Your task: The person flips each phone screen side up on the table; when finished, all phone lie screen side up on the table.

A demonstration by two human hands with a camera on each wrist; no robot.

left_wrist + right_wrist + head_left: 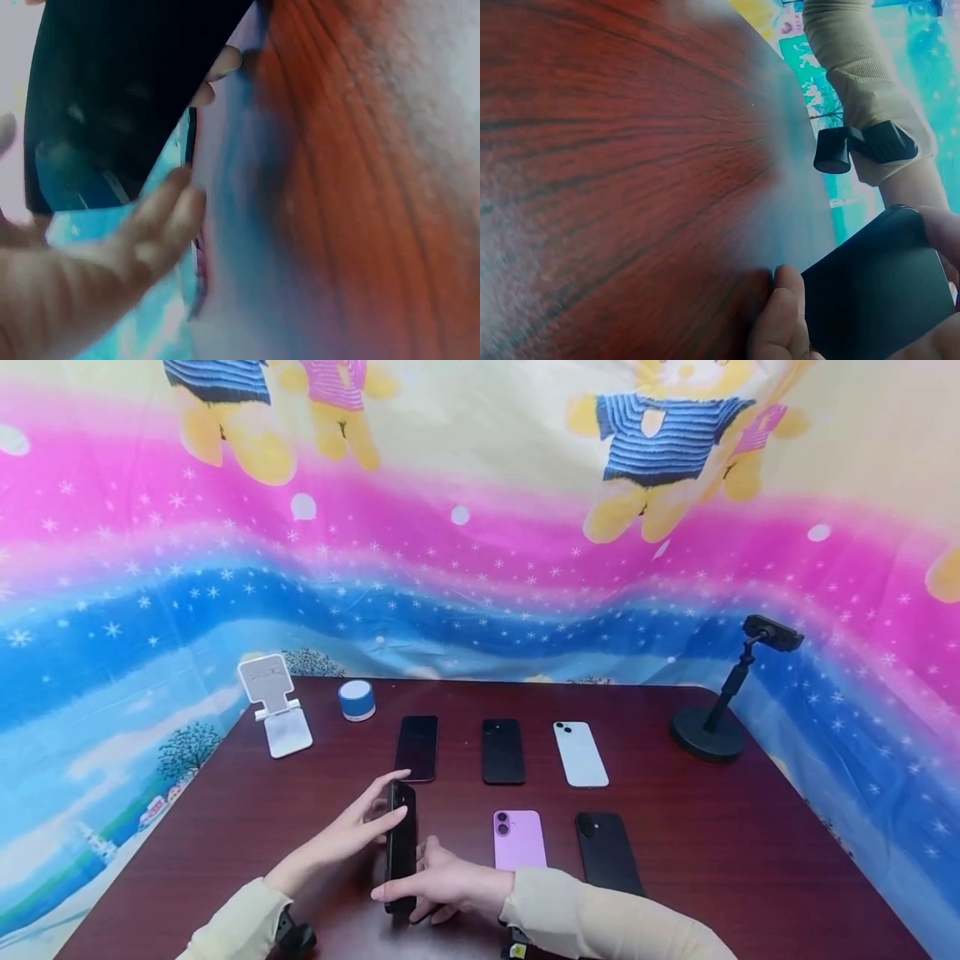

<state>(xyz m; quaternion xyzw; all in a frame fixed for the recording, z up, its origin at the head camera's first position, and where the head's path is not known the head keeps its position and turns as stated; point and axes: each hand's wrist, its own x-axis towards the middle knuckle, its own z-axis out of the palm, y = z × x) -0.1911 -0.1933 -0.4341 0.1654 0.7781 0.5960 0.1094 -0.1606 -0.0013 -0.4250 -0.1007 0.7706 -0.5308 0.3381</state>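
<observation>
Over reddish tabletop (750,852), both hands' fingers (386,822) (401,887) hold a black phone (402,843).

Cloth (480,560): brightly, evenly lit across the head view.
Table (652,810): darker, pale sheen at bottom centre; whitish glare at the left-wrist view's upper right and the right-wrist view's lower left; grain smeared, bluish at left-wrist centre.
Phone (112,90): nearly black, faint reflections, bowed edges.

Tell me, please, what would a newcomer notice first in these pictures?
The teddy-bear backdrop probably comes first, rising behind the dark table. Next is the black smartphone in the foreground, gripped by the fingers of the left hand and right hand. The lilac smartphone then stands out, farther right.
</observation>
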